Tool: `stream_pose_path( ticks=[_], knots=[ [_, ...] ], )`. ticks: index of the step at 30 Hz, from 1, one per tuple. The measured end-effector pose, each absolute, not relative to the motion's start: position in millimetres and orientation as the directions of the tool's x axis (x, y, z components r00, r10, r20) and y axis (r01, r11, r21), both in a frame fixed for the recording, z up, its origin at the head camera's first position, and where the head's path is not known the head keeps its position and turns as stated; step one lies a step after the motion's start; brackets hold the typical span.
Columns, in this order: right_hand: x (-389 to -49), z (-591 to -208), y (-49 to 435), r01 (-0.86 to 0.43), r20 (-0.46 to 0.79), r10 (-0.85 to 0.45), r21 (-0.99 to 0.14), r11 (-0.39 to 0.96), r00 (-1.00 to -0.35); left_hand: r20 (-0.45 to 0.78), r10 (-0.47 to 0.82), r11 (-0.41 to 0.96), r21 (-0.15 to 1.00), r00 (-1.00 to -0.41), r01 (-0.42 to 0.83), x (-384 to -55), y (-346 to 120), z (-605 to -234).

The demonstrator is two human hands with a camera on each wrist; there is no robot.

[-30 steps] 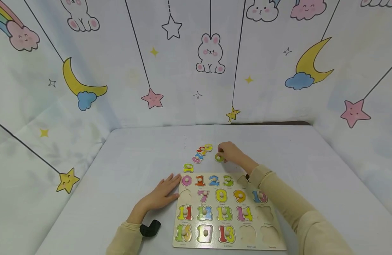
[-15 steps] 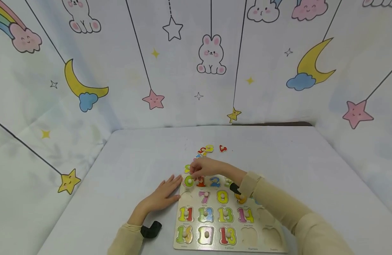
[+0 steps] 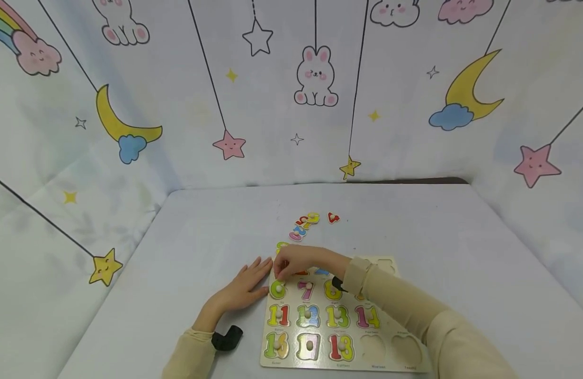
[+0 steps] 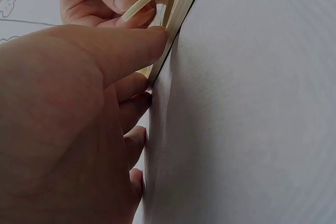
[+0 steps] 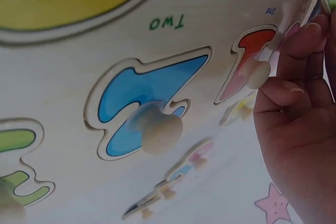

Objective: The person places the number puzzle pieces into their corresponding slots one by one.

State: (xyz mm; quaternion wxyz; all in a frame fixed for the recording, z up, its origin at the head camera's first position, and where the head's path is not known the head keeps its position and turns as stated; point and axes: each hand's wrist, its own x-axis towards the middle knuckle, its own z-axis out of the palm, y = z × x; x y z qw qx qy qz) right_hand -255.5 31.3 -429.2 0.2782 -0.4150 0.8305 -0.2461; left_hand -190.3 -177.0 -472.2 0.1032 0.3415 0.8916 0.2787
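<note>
My left hand (image 3: 241,289) lies palm down on the table (image 3: 144,326), fingers straight and spread, fingertips and thumb at the left edge of the board (image 3: 292,337). The left wrist view confirms the thumb touching that edge. My right hand (image 3: 293,259) is over the board's upper left corner, thumb and fingers curled and pinching the green 6 (image 3: 277,289) by its rim. The 6 is at the left end of the second row, tilted to the board in the left wrist view, knob outward. My hands are just beside each other; I cannot tell whether they touch.

Right of the 6, I find the 7 (image 3: 306,290) and the 8 (image 3: 332,289) seated. The right wrist view shows the red 1 (image 5: 247,61) and the blue 2 (image 5: 149,114) in their recesses. Two recesses (image 3: 373,347) show at lower right.

Beyond the board, loose pieces (image 3: 299,230) lie in a slanting line, some overlapping, with the red 4 (image 3: 333,217) apart to their right. My right sleeve (image 3: 405,300) covers part of the board. A printed backdrop (image 3: 268,116) stands behind the table.
</note>
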Motion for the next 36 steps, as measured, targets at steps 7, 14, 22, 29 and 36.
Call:
stream_pose_path(
  ticks=[7, 14, 22, 29, 36],
  knots=[
    [-253, -430, 28, -0.618, -0.262, -0.82, -0.552, 0.559, -0.508, 0.013, 0.669, 0.614, 0.555, -0.744, 0.562, -192, -176, -473],
    [-244, -428, 21, -0.634, -0.286, -0.785, -0.468, 0.615, -0.55, 0.027, 0.668, 0.601, 0.569, -0.743, 0.561, -193, -177, -476],
    [-229, -422, 16, -0.747, -0.259, -0.774, -0.212, 0.63, -0.578, 0.021, 0.662, 0.602, 0.58, -0.749, 0.549, -192, -176, -474],
    [-221, -414, 20, -0.78, -0.232, -0.782, -0.124, 0.613, -0.578, 0.012, 0.66, 0.616, 0.564, -0.751, 0.55, -193, -175, -472],
    [-217, -412, 26, -0.772, -0.201, -0.797, -0.201, 0.603, -0.57, 0.004, 0.657, 0.618, 0.57, -0.754, 0.542, -192, -174, -472]
  ],
)
